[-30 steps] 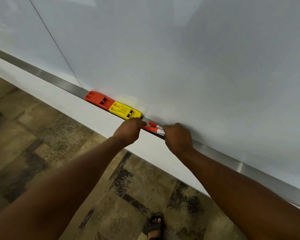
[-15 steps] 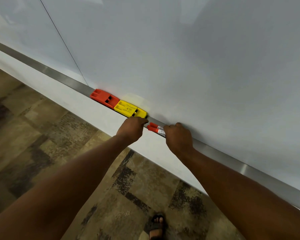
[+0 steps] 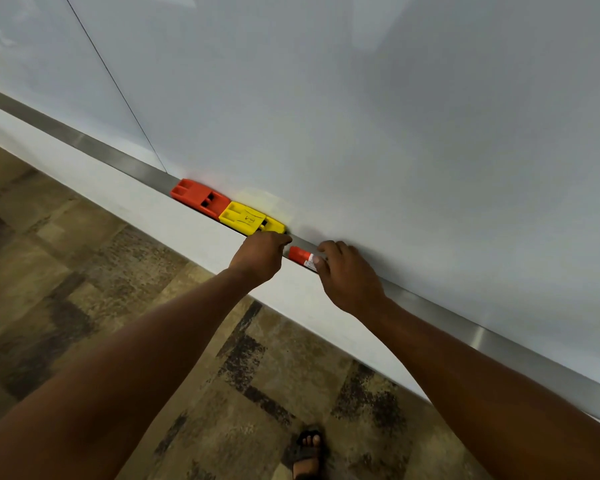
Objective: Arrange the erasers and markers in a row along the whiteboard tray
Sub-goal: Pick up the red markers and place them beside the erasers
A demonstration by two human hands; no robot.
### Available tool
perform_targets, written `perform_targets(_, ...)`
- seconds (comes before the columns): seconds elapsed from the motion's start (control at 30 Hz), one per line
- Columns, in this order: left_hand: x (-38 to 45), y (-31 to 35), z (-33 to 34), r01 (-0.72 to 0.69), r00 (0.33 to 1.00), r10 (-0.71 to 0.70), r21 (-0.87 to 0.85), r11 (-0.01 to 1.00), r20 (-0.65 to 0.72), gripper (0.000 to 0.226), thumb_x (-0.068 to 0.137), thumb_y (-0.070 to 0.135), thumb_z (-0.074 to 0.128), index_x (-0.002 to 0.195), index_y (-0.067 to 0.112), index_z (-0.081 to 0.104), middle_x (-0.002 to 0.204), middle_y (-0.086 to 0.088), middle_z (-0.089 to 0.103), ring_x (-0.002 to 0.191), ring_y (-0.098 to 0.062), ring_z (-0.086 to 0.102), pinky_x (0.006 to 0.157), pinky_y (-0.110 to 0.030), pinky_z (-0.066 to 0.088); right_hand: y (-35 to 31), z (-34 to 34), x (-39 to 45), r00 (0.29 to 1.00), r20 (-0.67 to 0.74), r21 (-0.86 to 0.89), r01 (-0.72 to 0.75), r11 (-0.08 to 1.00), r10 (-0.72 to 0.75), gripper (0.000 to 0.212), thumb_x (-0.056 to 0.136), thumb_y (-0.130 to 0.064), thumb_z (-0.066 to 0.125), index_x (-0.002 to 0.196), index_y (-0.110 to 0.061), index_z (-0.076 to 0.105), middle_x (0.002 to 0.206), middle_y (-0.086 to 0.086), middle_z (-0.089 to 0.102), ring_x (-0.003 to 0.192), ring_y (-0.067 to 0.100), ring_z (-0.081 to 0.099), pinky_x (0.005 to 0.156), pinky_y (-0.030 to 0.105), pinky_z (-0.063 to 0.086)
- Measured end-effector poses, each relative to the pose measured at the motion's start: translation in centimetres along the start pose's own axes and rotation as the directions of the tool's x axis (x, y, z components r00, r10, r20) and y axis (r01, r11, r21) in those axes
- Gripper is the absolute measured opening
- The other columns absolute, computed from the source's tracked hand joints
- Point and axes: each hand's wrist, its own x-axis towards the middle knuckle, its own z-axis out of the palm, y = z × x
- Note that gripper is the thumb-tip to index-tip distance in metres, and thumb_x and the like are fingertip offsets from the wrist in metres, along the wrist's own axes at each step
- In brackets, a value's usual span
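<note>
- Step in hand, as I read it: seating the red marker (image 3: 300, 255) end to end after the yellow eraser (image 3: 251, 218) on the tray (image 3: 430, 308).
- Right hand (image 3: 352, 278): grip narrow, thumb and fingers pinched on the marker's white barrel; only the red cap end shows, the rest is hidden under the hand.
- Left hand (image 3: 262, 256): fingers curled at the tray lip just below the yellow eraser's right end. Cannot tell if it holds a second marker or just steadies.
- Orange eraser (image 3: 200, 198) and yellow eraser sit butted together against the whiteboard (image 3: 361, 116), already in line.
- To do it well: keep the marker flat and parallel to the tray, slide it left until the cap meets the yellow eraser, and let go only once it lies settled.
- Edge risk: the tray is narrow with an open front lip, so a round marker could roll off to the floor (image 3: 84, 271).
- Room: bare tray runs on to the right and to the left of the orange eraser, so there is space to extend the row either way.
</note>
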Motion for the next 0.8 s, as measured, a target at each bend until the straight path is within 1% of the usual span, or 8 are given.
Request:
perform_targets(0.03, 0.0, 0.0, 0.1, 0.002, 1.000, -0.002, -0.002, 1.000, -0.001, 0.031, 0.094, 0.012, 0.048, 0.119, 0.016, 0.066, 0.112, -0.013, 0.071, 0.099, -0.034, 0.064, 0.083, -0.038, 0.053, 0.2, 0.1, -0.2, 0.999, 0.013, -0.055, 0.046, 0.997, -0.046, 0.029, 0.098, -0.032, 0.040, 0.116, -0.013, 0.054, 0.105, 0.010, 0.059, 0.092, 0.028, 0.055, 0.073, 0.042, 0.051)
perform_targets(0.1, 0.0, 0.2, 0.2, 0.014, 1.000, -0.014, -0.005, 1.000, -0.001, 0.031, 0.093, 0.012, 0.048, 0.117, 0.016, 0.067, 0.110, -0.014, 0.071, 0.097, -0.035, 0.064, 0.080, -0.036, 0.052, 0.6, 0.0, -0.3, 0.994, 0.075, -0.163, 0.087, 0.983, -0.075, 0.030, 0.094, -0.018, 0.042, 0.122, -0.011, 0.053, 0.109, 0.011, 0.056, 0.096, 0.030, 0.052, 0.077, 0.042, 0.050)
perform_targets(0.2, 0.0, 0.5, 0.3, 0.018, 1.000, -0.018, -0.011, 1.000, 0.008, 0.029, 0.092, 0.012, 0.048, 0.113, 0.015, 0.068, 0.106, -0.015, 0.072, 0.095, -0.037, 0.064, 0.079, -0.038, 0.053, 0.7, -0.3, 0.1, 0.998, 0.067, -0.185, 0.011, 0.983, 0.001, 0.039, 0.087, -0.007, 0.048, 0.125, -0.007, 0.053, 0.109, 0.015, 0.055, 0.097, 0.034, 0.053, 0.078, 0.046, 0.050)
perform_targets(0.37, 0.0, 0.9, 0.6, 0.010, 1.000, -0.010, 0.001, 1.000, 0.023, 0.024, 0.090, 0.011, 0.050, 0.105, 0.012, 0.069, 0.096, -0.017, 0.072, 0.087, -0.037, 0.065, 0.074, -0.040, 0.055, -0.3, -0.2, 0.4, 0.993, 0.099, -0.261, -0.038, 0.965, 0.066, 0.035, 0.084, -0.006, 0.052, 0.119, -0.007, 0.057, 0.109, 0.013, 0.058, 0.092, 0.035, 0.060, 0.072, 0.043, 0.050)
perform_targets(0.47, 0.1, 1.0, 0.8, 0.047, 0.998, -0.048, 0.015, 0.999, 0.050, 0.025, 0.088, 0.009, 0.053, 0.107, 0.012, 0.069, 0.099, -0.016, 0.071, 0.088, -0.035, 0.065, 0.075, -0.037, 0.055, -1.0, 0.1, 0.8, 0.988, 0.127, -0.292, -0.051, 0.955, 0.091, 0.032, 0.084, -0.007, 0.055, 0.116, -0.008, 0.059, 0.107, 0.011, 0.060, 0.091, 0.033, 0.062, 0.071, 0.040, 0.050)
perform_targets(0.63, 0.2, 0.9, 1.4, 0.071, 0.996, -0.071, -0.008, 0.997, 0.053, 0.027, 0.087, 0.009, 0.053, 0.108, 0.014, 0.069, 0.098, -0.015, 0.072, 0.089, -0.035, 0.065, 0.075, -0.036, 0.054, -1.3, 0.5, 1.5, 0.984, 0.141, -0.362, -0.049, 0.931, 0.107, 0.026, 0.083, -0.006, 0.055, 0.107, -0.012, 0.062, 0.102, 0.009, 0.066, 0.099, 0.032, 0.057, 0.081, 0.040, 0.045)
perform_targets(0.7, 0.2, 0.8, 1.6, 0.083, 0.995, -0.082, -0.017, 0.996, 0.058, 0.028, 0.087, 0.010, 0.053, 0.111, 0.014, 0.068, 0.100, -0.015, 0.072, 0.090, -0.035, 0.065, 0.076, -0.036, 0.054, -1.2, 0.8, 1.4, 0.985, 0.141, -0.370, -0.044, 0.928, 0.103, 0.025, 0.085, -0.008, 0.055, 0.108, -0.012, 0.061, 0.102, 0.008, 0.067, 0.103, 0.032, 0.054, 0.080, 0.040, 0.044)
perform_targets(0.8, 0.2, 0.6, 1.7, 0.104, 0.993, -0.102, -0.035, 0.994, 0.064, 0.026, 0.088, 0.012, 0.053, 0.109, 0.013, 0.069, 0.101, -0.015, 0.072, 0.091, -0.034, 0.065, 0.077, -0.036, 0.054, -1.2, 1.0, 1.3, 0.984, 0.141, -0.362, -0.050, 0.931, 0.107, 0.025, 0.086, -0.009, 0.055, 0.111, -0.012, 0.061, 0.102, 0.008, 0.067, 0.104, 0.031, 0.053, 0.075, 0.039, 0.046)
